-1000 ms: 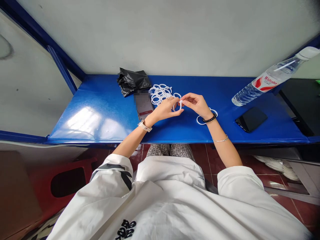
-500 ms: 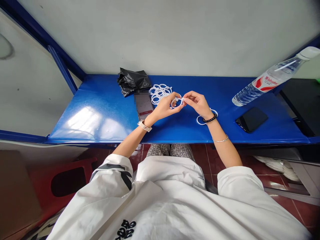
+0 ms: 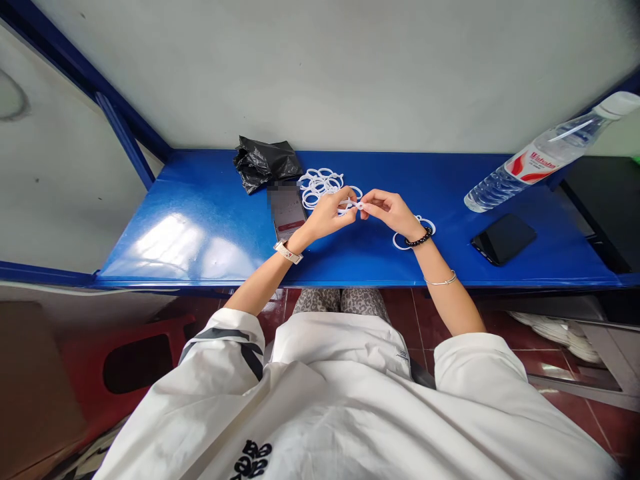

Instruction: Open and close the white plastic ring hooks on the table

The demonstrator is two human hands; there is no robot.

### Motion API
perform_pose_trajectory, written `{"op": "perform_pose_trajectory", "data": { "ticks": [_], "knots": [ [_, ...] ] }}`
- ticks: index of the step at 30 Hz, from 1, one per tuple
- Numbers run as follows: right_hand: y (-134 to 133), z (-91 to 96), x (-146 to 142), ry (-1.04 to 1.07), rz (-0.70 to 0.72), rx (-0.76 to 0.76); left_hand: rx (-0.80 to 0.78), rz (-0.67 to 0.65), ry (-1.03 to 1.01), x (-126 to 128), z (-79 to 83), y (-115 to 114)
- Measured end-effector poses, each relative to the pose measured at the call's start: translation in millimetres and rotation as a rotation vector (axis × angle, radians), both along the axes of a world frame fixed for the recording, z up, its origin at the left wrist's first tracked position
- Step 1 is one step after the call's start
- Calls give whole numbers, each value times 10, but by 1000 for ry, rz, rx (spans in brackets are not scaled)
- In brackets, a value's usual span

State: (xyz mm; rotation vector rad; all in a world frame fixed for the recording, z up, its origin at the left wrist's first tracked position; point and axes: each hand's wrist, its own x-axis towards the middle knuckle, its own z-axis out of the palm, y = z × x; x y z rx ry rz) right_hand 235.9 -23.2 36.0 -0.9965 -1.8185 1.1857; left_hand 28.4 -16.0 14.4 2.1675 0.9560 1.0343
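Counter layout, head view

Counter (image 3: pixel 200 233): bag (image 3: pixel 265 163) at the back, left of centre; pile of rings (image 3: pixel 320 181) just right of it; card (image 3: pixel 287 210) in front of the bag. Two rings (image 3: pixel 400 241) lie right of centre, nearer the front edge. Phone (image 3: pixel 503 238) further right; bottle (image 3: pixel 545 157) behind the phone.

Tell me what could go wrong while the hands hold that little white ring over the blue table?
1. The small white plastic ring is pinched only at the fingertips of the left hand and right hand, so it might slip and drop onto the blue table.
2. The right wrist hovers over loose white rings; it might nudge them.
3. The clear plastic water bottle looks tilted and might roll toward the black phone.
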Motion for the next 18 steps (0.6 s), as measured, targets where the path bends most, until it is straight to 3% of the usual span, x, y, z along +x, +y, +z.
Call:
{"op": "perform_pose_trajectory", "data": {
  "ticks": [18],
  "knots": [
    [-73,72,-2,-40,41,40,-1,9,-49,18,38,-44]
  ]
}}
